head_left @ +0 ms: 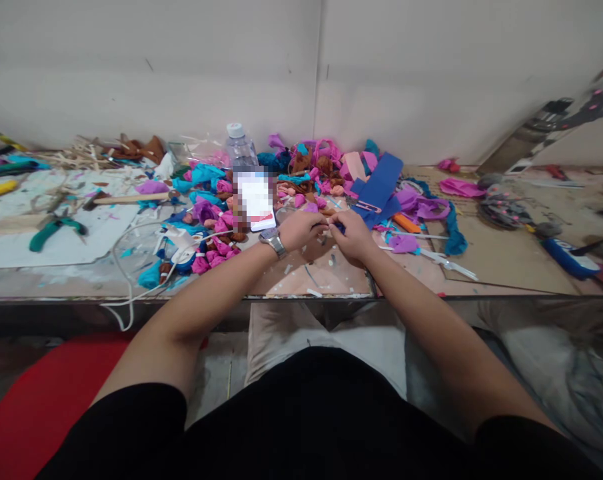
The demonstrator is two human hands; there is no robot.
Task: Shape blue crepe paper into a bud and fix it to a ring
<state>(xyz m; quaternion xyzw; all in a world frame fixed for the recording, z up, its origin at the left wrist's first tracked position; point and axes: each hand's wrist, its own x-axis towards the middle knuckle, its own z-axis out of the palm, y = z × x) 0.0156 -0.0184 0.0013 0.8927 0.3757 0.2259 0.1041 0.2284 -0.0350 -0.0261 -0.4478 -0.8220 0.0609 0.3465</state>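
My left hand (301, 230), with a metal watch (274, 243) on its wrist, is closed with its fingertips pinched. It meets my right hand (351, 233) over the bench, and that hand is closed as well. A small dark blue piece (339, 227) shows at my right fingers. What the left fingertips pinch is hidden. Just beyond my right hand lie flat blue strips (385, 179) with a pink clip-like tool (368, 207) on top. A phone (256, 200) with a lit screen stands beyond my left hand.
Crumpled pink, brown and turquoise bundles (214, 253) cover the bench around a water bottle (241, 147). Green-handled pliers (56, 233) and a hammer (131, 199) lie left, near a white charger cable (128, 280). Rightward are an orange-handled tool (406, 223), scissors (451, 263) and cardboard (501, 253).
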